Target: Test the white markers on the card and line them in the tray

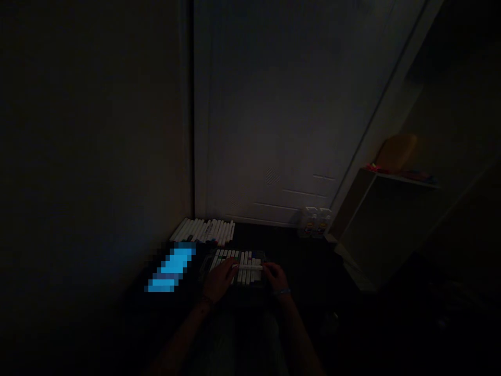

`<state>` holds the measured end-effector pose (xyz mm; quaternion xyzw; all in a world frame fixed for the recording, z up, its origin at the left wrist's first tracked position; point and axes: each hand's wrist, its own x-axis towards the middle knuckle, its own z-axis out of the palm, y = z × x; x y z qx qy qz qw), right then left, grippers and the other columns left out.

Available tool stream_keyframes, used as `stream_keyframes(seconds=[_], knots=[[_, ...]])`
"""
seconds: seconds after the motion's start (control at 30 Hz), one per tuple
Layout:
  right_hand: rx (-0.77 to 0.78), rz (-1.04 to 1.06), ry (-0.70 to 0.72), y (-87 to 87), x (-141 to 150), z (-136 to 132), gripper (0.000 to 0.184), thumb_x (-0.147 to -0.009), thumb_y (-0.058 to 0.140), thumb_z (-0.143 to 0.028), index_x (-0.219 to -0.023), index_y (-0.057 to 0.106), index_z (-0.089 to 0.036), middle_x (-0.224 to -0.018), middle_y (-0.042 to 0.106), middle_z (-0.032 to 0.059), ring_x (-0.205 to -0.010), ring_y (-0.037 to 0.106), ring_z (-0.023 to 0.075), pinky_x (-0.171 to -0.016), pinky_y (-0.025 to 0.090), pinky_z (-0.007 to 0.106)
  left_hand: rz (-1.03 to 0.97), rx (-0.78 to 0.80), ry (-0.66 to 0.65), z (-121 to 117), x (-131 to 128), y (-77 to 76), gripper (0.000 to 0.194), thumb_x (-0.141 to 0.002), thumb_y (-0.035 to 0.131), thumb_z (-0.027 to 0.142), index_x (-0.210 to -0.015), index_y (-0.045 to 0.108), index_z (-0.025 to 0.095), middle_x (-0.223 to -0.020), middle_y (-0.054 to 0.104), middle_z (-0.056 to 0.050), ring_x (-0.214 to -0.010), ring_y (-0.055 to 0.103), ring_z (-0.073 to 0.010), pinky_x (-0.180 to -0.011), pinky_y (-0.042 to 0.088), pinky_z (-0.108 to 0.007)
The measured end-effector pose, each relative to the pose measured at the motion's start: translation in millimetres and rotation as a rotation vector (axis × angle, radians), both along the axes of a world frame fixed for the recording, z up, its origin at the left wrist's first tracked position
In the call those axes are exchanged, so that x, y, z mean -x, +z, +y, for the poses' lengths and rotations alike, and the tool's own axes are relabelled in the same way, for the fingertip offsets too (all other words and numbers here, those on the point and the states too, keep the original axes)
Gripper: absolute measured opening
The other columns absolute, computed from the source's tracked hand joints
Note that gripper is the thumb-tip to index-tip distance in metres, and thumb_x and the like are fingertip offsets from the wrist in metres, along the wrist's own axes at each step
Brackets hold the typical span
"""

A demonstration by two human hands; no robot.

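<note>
A white marker (249, 267) lies crosswise between my two hands, above a case (263, 284) of markers. My left hand (221, 278) is closed on its left end, and my right hand (276, 277) pinches the other end. Under it, several white markers (245, 278) stand side by side in the case, some with coloured bands. Farther back to the left, a row of white markers (207, 230) rests on the dark table. The light is very dim, so finger details are hard to make out.
Left of the case glows a blurred blue screen (172, 269). Two clear bottles (315, 223) stand at the back right by the pale door (270, 130). A box-like cabinet (376, 230) with a yellow object (398, 151) on top is farther right.
</note>
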<state>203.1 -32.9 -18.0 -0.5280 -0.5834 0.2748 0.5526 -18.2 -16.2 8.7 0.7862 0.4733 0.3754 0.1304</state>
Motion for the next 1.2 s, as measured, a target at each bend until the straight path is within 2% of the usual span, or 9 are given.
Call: stream_keyframes(seconds=[0.13,0.3,0.43,0.7,0.87,1.07,1.2], knots=[[-0.004,0.004,0.012,-1.6,-0.4,1.3,0.030,-0.073,0.055,-0.045,-0.089,0.067,-0.021,-0.092,0.065,0.0046,-0.090,0.057,0.0214,-0.082,0.042,0.033,-0.001,0.001,-0.001,1.6,0.1,-3.2,0.026,-0.086,0.034,0.036,-0.097,0.055,0.024,-0.095,0.061,-0.001,-0.085,0.057,-0.0159,-0.076,0.042,-0.028],[0.015,0.029,0.006,-2.9,0.0,2.5,0.033,-0.072,0.056,-0.047,-0.089,0.068,-0.021,-0.091,0.066,0.0055,-0.089,0.058,0.0221,-0.081,0.043,0.033,-0.015,-0.004,0.025,6.8,1.4,-12.5,0.029,-0.086,0.035,0.037,-0.103,0.053,0.022,-0.105,0.060,-0.003,-0.095,0.056,-0.0168,-0.083,0.041,-0.029],[0.041,0.041,0.003,-4.1,0.6,2.7,0.035,-0.072,0.055,-0.050,-0.084,0.068,-0.020,-0.084,0.067,0.0047,-0.083,0.059,0.0216,-0.075,0.045,0.031,0.009,0.020,0.012,9.4,2.2,-16.7,0.030,-0.086,0.032,0.037,-0.098,0.056,0.023,-0.100,0.062,-0.002,-0.093,0.057,-0.0167,-0.081,0.042,-0.029],[0.034,0.051,0.016,-8.5,0.6,5.8,0.036,-0.074,0.052,-0.050,-0.083,0.067,-0.019,-0.082,0.067,0.0043,-0.080,0.060,0.0208,-0.072,0.045,0.030,0.049,0.015,0.006,6.6,2.8,-11.2,0.031,-0.087,0.031,0.038,-0.092,0.058,0.023,-0.093,0.063,-0.003,-0.086,0.057,-0.0166,-0.077,0.042,-0.029],[0.036,0.052,0.006,-6.7,-0.2,5.6,0.035,-0.072,0.055,-0.049,-0.084,0.068,-0.019,-0.086,0.067,0.0051,-0.084,0.059,0.0213,-0.076,0.045,0.031,0.026,0.023,-0.012,4.9,2.5,-8.5,0.029,-0.086,0.032,0.037,-0.095,0.056,0.023,-0.096,0.063,-0.002,-0.088,0.057,-0.0164,-0.078,0.042,-0.028],[0.020,0.052,0.036,-2.8,0.6,2.0,0.032,-0.074,0.055,-0.046,-0.089,0.066,-0.020,-0.092,0.066,0.0051,-0.089,0.058,0.0212,-0.081,0.043,0.032,-0.011,0.015,0.010,7.5,3.2,-13.0,0.029,-0.086,0.034,0.037,-0.101,0.055,0.023,-0.107,0.060,-0.002,-0.096,0.056,-0.0166,-0.081,0.042,-0.028],[0.015,0.052,0.061,0.8,1.2,0.7,0.031,-0.074,0.055,-0.045,-0.088,0.066,-0.020,-0.091,0.066,0.0046,-0.090,0.058,0.0210,-0.082,0.043,0.032,-0.016,0.014,0.026,7.5,2.8,-13.2,0.029,-0.085,0.035,0.038,-0.101,0.055,0.023,-0.104,0.061,-0.001,-0.093,0.057,-0.0163,-0.080,0.043,-0.028]])
